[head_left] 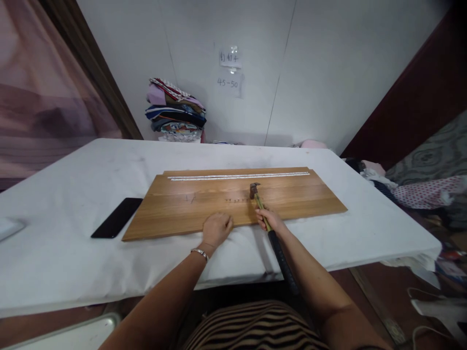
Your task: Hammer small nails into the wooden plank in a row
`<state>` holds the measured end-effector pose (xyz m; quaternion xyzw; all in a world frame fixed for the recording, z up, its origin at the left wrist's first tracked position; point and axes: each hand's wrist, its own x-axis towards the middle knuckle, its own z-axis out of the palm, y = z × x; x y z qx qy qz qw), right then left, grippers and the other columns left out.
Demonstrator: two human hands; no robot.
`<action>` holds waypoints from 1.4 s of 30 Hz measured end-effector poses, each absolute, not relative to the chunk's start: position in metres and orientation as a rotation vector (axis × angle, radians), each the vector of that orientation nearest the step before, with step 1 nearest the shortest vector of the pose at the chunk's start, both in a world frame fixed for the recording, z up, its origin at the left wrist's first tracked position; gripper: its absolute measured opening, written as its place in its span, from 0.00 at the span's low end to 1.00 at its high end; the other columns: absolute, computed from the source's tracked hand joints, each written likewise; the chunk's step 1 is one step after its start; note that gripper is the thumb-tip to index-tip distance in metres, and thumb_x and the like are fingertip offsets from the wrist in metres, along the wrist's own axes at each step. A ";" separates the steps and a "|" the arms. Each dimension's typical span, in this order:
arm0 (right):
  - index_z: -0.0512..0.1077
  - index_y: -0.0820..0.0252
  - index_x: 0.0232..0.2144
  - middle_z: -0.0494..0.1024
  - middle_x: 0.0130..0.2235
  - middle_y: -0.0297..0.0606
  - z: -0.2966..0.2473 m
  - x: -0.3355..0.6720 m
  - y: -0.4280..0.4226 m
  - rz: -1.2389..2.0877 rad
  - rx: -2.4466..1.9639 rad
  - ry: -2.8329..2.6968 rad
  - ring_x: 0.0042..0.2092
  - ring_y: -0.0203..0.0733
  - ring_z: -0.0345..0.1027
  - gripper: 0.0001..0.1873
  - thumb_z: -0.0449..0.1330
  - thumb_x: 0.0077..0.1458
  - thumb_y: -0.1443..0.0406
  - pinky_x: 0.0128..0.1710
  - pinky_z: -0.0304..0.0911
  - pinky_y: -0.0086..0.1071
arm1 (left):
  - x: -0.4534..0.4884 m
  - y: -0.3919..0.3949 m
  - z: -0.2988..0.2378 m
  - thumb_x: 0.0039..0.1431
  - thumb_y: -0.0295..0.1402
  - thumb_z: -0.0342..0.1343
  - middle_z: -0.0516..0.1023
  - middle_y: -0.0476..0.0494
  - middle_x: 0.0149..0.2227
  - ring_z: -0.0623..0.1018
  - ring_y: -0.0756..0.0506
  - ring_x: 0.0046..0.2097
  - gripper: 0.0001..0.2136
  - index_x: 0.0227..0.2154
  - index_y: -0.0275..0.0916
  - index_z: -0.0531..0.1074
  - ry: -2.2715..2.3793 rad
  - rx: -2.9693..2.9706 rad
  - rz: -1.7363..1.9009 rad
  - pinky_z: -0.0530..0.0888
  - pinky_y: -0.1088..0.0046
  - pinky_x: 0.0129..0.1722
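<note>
A hammer [272, 229] is in my right hand [268, 218], which wraps its yellowish shaft partway up. Its black grip trails back toward me, past the table's front edge. The rusty claw head is over the middle of a wooden board [302, 194], at the right part of a row of several small nails [237, 200]. Whether the head touches a nail I cannot tell. On the board's near edge, left of the nails, rests my left hand [218, 227], fingers curled, a bracelet at its wrist. What its fingers may hold is hidden.
Two white strips [237, 177] run along the board's far side. A dark flat phone-like slab [116, 218] lies by its left end. White cloth covers the table [372, 228]. Folded fabrics [177, 109] are piled by the wall; more cloth [426, 192] lies at right.
</note>
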<state>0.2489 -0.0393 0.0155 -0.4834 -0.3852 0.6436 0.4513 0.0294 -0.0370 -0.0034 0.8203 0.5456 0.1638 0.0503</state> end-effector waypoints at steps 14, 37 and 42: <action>0.61 0.56 0.35 0.61 0.16 0.17 0.014 0.252 -0.038 1.592 -1.183 -0.944 0.11 0.28 0.52 0.23 0.65 0.37 0.55 0.09 0.46 0.24 | 0.029 -0.036 -0.010 0.65 0.34 0.46 0.76 0.42 0.29 0.73 0.45 0.35 0.15 0.25 0.39 0.72 1.664 2.509 0.534 0.63 0.68 0.36; 0.61 0.55 0.36 0.61 0.16 0.17 0.016 0.252 -0.040 1.596 -1.147 -0.930 0.12 0.29 0.52 0.23 0.64 0.38 0.56 0.09 0.45 0.24 | 0.029 -0.037 -0.008 0.65 0.35 0.46 0.76 0.42 0.30 0.73 0.44 0.36 0.15 0.25 0.40 0.72 1.647 2.472 0.526 0.63 0.68 0.37; 0.60 0.55 0.34 0.61 0.16 0.16 0.013 0.252 -0.038 1.591 -1.163 -0.934 0.11 0.29 0.51 0.22 0.64 0.38 0.56 0.09 0.46 0.25 | 0.029 -0.037 -0.005 0.65 0.34 0.46 0.76 0.42 0.30 0.73 0.45 0.36 0.14 0.25 0.40 0.72 1.649 2.481 0.511 0.63 0.68 0.37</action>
